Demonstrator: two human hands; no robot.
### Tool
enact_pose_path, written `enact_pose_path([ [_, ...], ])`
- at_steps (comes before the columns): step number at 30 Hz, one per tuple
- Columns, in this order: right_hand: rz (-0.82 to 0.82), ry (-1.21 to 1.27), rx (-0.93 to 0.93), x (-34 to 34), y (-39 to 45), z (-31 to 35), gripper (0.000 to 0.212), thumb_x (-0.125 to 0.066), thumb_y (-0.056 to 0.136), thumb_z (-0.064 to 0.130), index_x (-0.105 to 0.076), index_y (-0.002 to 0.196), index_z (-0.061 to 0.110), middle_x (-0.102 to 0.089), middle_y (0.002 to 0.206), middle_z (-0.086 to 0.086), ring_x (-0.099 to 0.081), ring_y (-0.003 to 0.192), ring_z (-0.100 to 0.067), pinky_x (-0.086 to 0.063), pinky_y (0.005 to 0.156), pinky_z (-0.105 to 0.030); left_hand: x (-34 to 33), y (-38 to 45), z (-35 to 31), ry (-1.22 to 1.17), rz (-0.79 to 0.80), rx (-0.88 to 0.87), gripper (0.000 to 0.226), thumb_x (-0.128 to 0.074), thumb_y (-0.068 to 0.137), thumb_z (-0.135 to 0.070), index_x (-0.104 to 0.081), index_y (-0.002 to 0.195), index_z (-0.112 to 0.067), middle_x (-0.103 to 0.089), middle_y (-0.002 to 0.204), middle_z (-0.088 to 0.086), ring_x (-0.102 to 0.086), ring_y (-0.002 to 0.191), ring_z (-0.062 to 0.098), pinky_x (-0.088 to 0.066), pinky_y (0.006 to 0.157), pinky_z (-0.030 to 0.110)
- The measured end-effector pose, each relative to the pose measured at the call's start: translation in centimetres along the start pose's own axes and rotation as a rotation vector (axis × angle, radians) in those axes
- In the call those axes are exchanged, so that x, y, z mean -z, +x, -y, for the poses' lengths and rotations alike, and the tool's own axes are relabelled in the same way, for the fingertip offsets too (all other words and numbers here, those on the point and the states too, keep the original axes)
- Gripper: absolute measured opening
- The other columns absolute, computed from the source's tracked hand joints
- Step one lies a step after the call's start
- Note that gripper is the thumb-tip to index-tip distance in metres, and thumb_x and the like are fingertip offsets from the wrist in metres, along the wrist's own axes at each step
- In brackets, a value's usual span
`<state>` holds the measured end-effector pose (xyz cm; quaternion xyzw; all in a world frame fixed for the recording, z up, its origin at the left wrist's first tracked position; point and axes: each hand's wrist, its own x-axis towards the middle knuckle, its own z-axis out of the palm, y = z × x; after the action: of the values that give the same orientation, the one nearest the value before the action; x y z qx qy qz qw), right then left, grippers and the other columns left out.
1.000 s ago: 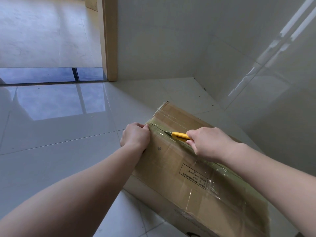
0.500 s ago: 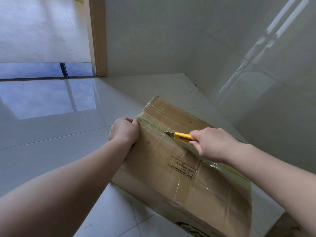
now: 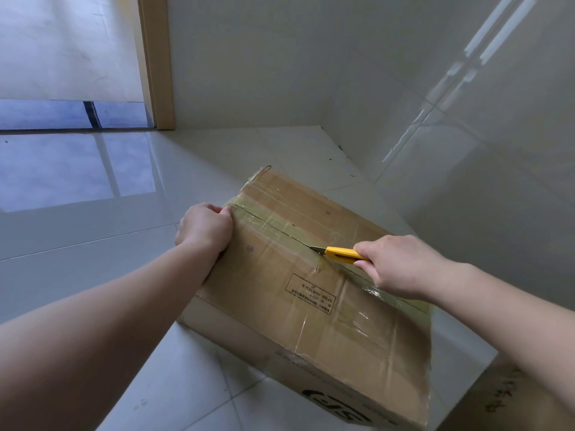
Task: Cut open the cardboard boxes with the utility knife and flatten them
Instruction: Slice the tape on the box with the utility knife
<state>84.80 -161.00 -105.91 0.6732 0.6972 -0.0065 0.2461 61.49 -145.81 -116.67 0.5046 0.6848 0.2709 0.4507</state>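
- Glossy grey tiled floor (image 3: pixel 77 244), room corner; taped cardboard box (image 3: pixel 311 290) lies on it, askew to the walls.
- Right hand (image 3: pixel 401 265) wraps the yellow utility knife (image 3: pixel 340 254); blade tip sits in the taped centre seam (image 3: pixel 267 219).
- Left hand (image 3: pixel 203 228) curls over the box's far-left edge, at the seam's end.
- Seam runs from left hand toward right; uncut tape likely lies beneath the right hand, so the cut pulls toward the body.
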Motion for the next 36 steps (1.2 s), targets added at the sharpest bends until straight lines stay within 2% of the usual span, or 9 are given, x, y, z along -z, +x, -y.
enact_pose_path([
  [12, 0.019, -0.047, 0.003, -0.5, -0.8, -0.8, 0.018, -0.032, 0.100, 0.039, -0.039, 0.089, 0.026, -0.049, 0.080, 0.003, -0.048, 0.074, -0.023, -0.036, 0.062, -0.032, 0.0, 0.2, 0.2, 0.000, 0.000, -0.001, 0.020, -0.050, 0.085, -0.050, -0.061, 0.085, -0.033, -0.066, 0.105, 0.005, -0.059, 0.101, 0.033, -0.049, 0.094, 0.045],
  [20, 0.073, -0.022, -0.041, -2.0, -2.8, -2.4, 0.020, -0.032, 0.099, 0.041, -0.043, 0.090, 0.027, -0.049, 0.080, 0.006, -0.053, 0.079, -0.022, -0.037, 0.062, -0.032, 0.2, -0.1, 0.2, 0.003, -0.001, -0.021, 0.023, -0.049, 0.083, -0.051, -0.062, 0.085, -0.032, -0.066, 0.105, 0.004, -0.060, 0.100, 0.033, -0.049, 0.093, 0.045],
  [23, 0.071, -0.020, -0.041, -2.4, -3.7, -3.0, 0.022, -0.032, 0.099, 0.042, -0.047, 0.094, 0.027, -0.055, 0.083, 0.007, -0.057, 0.081, -0.020, -0.040, 0.063, -0.032, 0.1, -0.3, 0.1, 0.093, -0.033, -0.082, 0.023, -0.048, 0.088, -0.047, -0.064, 0.095, -0.031, -0.062, 0.114, 0.004, -0.056, 0.108, 0.032, -0.046, 0.096, 0.046],
  [27, 0.068, -0.009, -0.059, -2.9, -4.7, -3.7, 0.021, -0.031, 0.099, 0.042, -0.047, 0.096, 0.029, -0.059, 0.085, 0.007, -0.058, 0.079, -0.018, -0.046, 0.066, -0.033, 0.0, -2.3, -0.6, 0.208, -0.132, -0.293, 0.041, -0.050, 0.093, -0.031, -0.046, 0.132, -0.019, -0.040, 0.139, 0.008, -0.036, 0.130, 0.030, -0.028, 0.108, 0.044],
  [29, 0.061, 0.004, -0.060, -3.2, -5.1, -3.8, 0.022, -0.031, 0.099, 0.042, -0.048, 0.098, 0.029, -0.060, 0.086, 0.007, -0.058, 0.080, -0.018, -0.047, 0.067, -0.033, -0.6, -3.5, -0.6, 0.415, -0.121, -0.599, 0.043, -0.049, 0.093, -0.030, -0.045, 0.135, -0.019, -0.039, 0.143, 0.007, -0.032, 0.133, 0.027, -0.019, 0.112, 0.040],
  [31, 0.053, 0.004, -0.060, -3.4, -5.2, -4.0, 0.021, -0.031, 0.099, 0.042, -0.047, 0.098, 0.029, -0.059, 0.086, 0.007, -0.058, 0.082, -0.018, -0.045, 0.064, -0.033, -1.9, -4.6, -0.3, 0.599, 0.005, -0.926, 0.042, -0.046, 0.096, -0.034, -0.049, 0.136, -0.020, -0.042, 0.145, 0.004, -0.032, 0.136, 0.024, -0.013, 0.115, 0.039],
  [32, 0.051, 0.000, -0.059, -3.6, -5.3, -4.0, 0.021, -0.031, 0.099, 0.042, -0.046, 0.097, 0.029, -0.058, 0.085, 0.007, -0.058, 0.082, -0.019, -0.043, 0.063, -0.032, -2.7, -5.1, -0.2, 0.656, 0.111, -1.024, 0.045, -0.042, 0.097, -0.039, -0.049, 0.137, -0.020, -0.043, 0.146, 0.002, -0.031, 0.138, 0.022, -0.010, 0.117, 0.039],
  [34, 0.055, -0.003, -0.058, -4.0, -5.4, -4.2, 0.020, -0.031, 0.100, 0.042, -0.045, 0.095, 0.029, -0.056, 0.084, 0.007, -0.057, 0.081, -0.019, -0.041, 0.061, -0.031, -4.4, -6.3, -0.1, 0.748, 0.277, -1.141, 0.057, -0.027, 0.094, -0.051, -0.048, 0.138, -0.020, -0.043, 0.147, -0.001, -0.030, 0.140, 0.018, -0.009, 0.118, 0.039],
  [36, 0.053, 0.010, -0.063, -4.3, -5.7, -4.4, 0.020, -0.031, 0.100, 0.043, -0.045, 0.096, 0.029, -0.057, 0.085, 0.007, -0.057, 0.080, -0.018, -0.042, 0.062, -0.031, -5.8, -6.9, -0.2, 0.801, 0.336, -1.194, 0.071, -0.014, 0.088, -0.057, -0.049, 0.137, -0.022, -0.042, 0.147, -0.005, -0.029, 0.141, 0.015, -0.011, 0.118, 0.037],
])
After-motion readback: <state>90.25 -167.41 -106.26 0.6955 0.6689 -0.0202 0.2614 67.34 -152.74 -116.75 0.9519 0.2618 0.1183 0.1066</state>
